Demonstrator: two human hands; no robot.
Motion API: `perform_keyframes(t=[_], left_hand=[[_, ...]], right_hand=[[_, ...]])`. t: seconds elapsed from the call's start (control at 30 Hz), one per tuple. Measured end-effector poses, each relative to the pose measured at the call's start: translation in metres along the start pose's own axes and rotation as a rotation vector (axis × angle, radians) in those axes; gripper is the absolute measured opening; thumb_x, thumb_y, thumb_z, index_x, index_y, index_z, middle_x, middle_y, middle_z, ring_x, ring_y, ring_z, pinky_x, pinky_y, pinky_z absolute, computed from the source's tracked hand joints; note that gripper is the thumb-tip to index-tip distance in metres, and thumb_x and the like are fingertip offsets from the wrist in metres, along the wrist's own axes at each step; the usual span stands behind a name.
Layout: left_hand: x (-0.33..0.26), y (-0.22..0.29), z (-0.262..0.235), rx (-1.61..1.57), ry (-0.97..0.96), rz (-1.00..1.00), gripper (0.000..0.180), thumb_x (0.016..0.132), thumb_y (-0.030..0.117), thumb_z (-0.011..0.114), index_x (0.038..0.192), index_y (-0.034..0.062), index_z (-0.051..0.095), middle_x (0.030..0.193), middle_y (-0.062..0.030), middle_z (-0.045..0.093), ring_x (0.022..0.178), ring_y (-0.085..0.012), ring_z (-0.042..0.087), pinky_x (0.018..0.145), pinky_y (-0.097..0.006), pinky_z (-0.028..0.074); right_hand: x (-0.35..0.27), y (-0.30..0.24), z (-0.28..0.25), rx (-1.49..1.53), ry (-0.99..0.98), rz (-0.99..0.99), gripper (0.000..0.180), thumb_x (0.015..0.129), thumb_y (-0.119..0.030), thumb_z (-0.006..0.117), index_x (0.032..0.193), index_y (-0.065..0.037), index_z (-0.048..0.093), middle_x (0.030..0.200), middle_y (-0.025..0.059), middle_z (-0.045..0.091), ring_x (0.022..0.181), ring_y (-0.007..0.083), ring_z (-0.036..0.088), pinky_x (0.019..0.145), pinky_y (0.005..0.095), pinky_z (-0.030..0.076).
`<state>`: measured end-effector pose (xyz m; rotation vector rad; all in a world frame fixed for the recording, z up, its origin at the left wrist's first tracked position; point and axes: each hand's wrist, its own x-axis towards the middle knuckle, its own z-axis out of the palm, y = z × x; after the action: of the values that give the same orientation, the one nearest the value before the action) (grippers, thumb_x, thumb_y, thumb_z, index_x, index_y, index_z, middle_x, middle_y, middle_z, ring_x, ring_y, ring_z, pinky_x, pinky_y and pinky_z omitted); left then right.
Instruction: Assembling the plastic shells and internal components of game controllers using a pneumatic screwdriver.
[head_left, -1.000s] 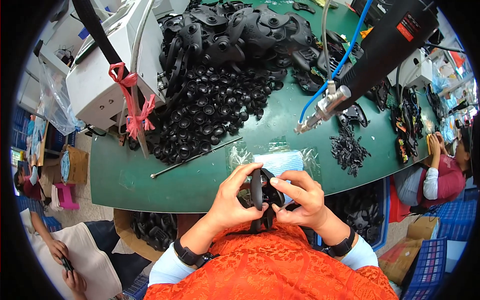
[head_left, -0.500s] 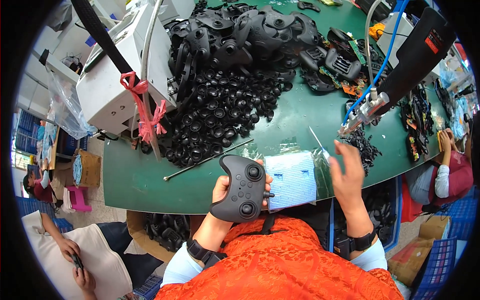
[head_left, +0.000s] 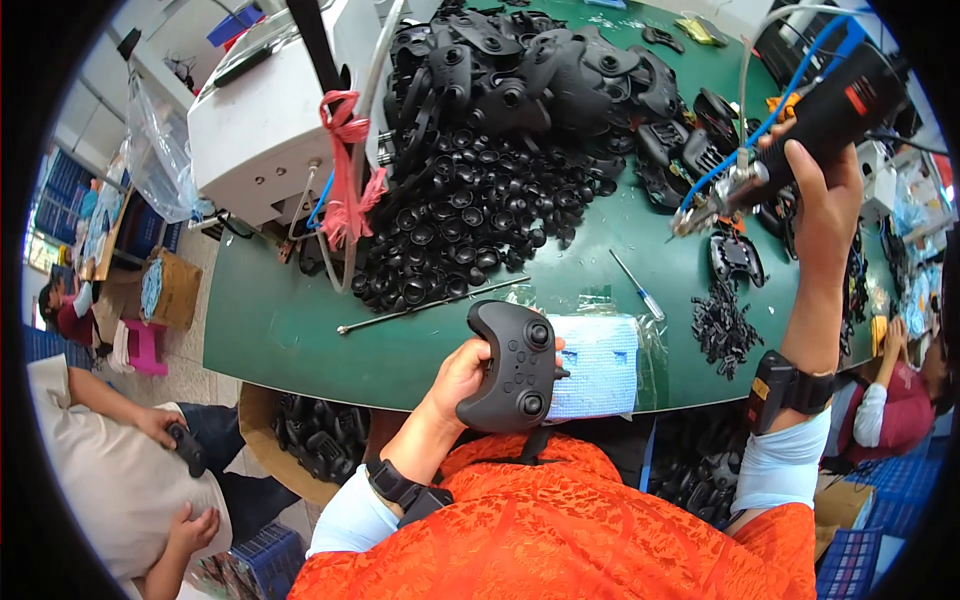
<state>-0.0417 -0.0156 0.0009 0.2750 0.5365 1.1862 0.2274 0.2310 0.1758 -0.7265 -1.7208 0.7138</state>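
- The left hand (head_left: 460, 380) holds a black game controller (head_left: 506, 350), its front facing up, over the near edge of the worktop (head_left: 300, 345); the fingers wrap behind it, with tips showing at its right edge.
- Below the near edge, to the left, an open carton (head_left: 256, 432) is filled with black controller parts.
- Below it to the right, a blue-edged bin (head_left: 649, 455) contains more black parts, partly hidden by the arm.
- Just beyond the controller lies a blue-and-white pad (head_left: 600, 365).
- Right of the pad, a small screwdriver (head_left: 648, 300) lies loose, near a heap of small black pieces (head_left: 722, 328).
- Farther right, the right hand (head_left: 828, 190) is raised, its fingers curled round a hanging black power driver (head_left: 835, 125); some fingertips are hidden.
- Left of centre spreads a heap of black cup-shaped caps (head_left: 455, 230).
- Farthest, controller shells (head_left: 530, 95) are piled high.
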Motion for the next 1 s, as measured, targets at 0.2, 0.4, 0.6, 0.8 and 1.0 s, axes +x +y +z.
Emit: perform_keyframes(t=[0.2,0.4,0.6,0.8,1.0], left_hand=[[-0.002,0.007,0.021,0.751,0.248,0.503,0.069,0.079,0.01,0.064,0.144,0.0005,0.043,0.132,-0.0191,0.057,0.123,-0.0299,0.056,0.106,-0.039,0.043],[0.0,-0.009,0.013,1.767,-0.22,0.851,0.076,0.055,0.009,0.08,0.127,0.0015,0.057,0.127,-0.0205,0.056,0.115,-0.0399,0.055,0.098,-0.049,0.047],[-0.016,-0.025,0.016,1.963,-0.014,0.79,0.076,0.057,0.015,0.084,0.13,0.0252,0.063,0.132,-0.0222,0.05,0.119,-0.042,0.051,0.095,-0.052,0.044],[-0.018,-0.033,0.004,1.931,0.008,0.792,0.076,0.057,0.018,0.085,0.129,0.03,0.064,0.132,-0.0202,0.048,0.118,-0.0408,0.05,0.091,-0.051,0.044],[-0.016,-0.033,0.002,1.936,0.013,0.836,0.064,0.059,0.022,0.084,0.121,0.029,0.069,0.129,-0.0186,0.051,0.115,-0.0386,0.051,0.09,-0.05,0.044]], right_hand=[[-0.033,-0.041,0.054,0.576,-0.169,0.017,0.056,0.085,-0.027,0.067,0.127,0.006,0.047,0.087,0.0116,0.056,0.071,0.0216,0.063,0.066,0.0345,0.054],[-0.047,-0.072,0.065,0.506,-0.116,0.009,0.063,0.087,-0.027,0.063,0.134,0.007,0.04,0.085,0.012,0.054,0.064,0.0225,0.063,0.061,0.0345,0.054],[-0.047,-0.081,0.075,0.491,-0.152,-0.06,0.066,0.091,-0.032,0.054,0.139,0.008,0.033,0.089,0.0115,0.049,0.064,0.0197,0.058,0.054,0.0338,0.056],[-0.058,-0.087,0.097,0.604,-0.192,-0.004,0.059,0.092,-0.032,0.051,0.135,0.005,0.036,0.087,0.0114,0.047,0.061,0.0205,0.056,0.051,0.0336,0.054],[-0.066,-0.093,0.102,0.57,-0.209,0.044,0.059,0.092,-0.032,0.052,0.136,0.004,0.035,0.086,0.0115,0.048,0.06,0.0216,0.056,0.05,0.0343,0.055]])
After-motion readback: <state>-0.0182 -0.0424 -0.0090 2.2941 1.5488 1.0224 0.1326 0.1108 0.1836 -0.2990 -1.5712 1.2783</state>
